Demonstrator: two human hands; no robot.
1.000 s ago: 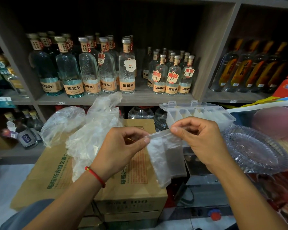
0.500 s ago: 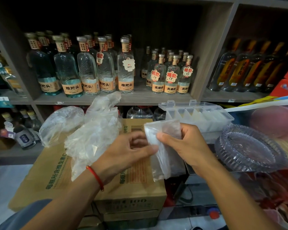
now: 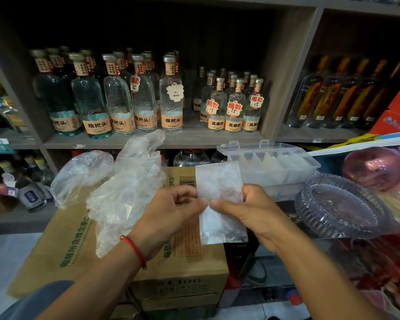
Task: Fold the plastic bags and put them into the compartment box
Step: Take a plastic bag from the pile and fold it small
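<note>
A folded clear plastic bag (image 3: 219, 181) is held upright between both hands, in front of me above a cardboard box. My left hand (image 3: 171, 211) pinches its left edge at mid-height. My right hand (image 3: 247, 209) grips its right side, thumb in front. A loose heap of crumpled clear plastic bags (image 3: 127, 190) lies to the left on the cardboard box (image 3: 83, 245). The clear compartment box (image 3: 270, 165) stands open just behind and to the right of the held bag, with folded white plastic in several of its cells.
A ribbed glass dish (image 3: 342, 206) sits right of my right hand on a glass counter. Shelves behind hold rows of liquor bottles (image 3: 125, 100). A pink round object (image 3: 376, 169) lies at the far right. Floor shows at lower left.
The bag hung as a strip stretched between both hands; its lower part has been folded up, so it now stands as a compact upright rectangle. Both hands have come closer together.
</note>
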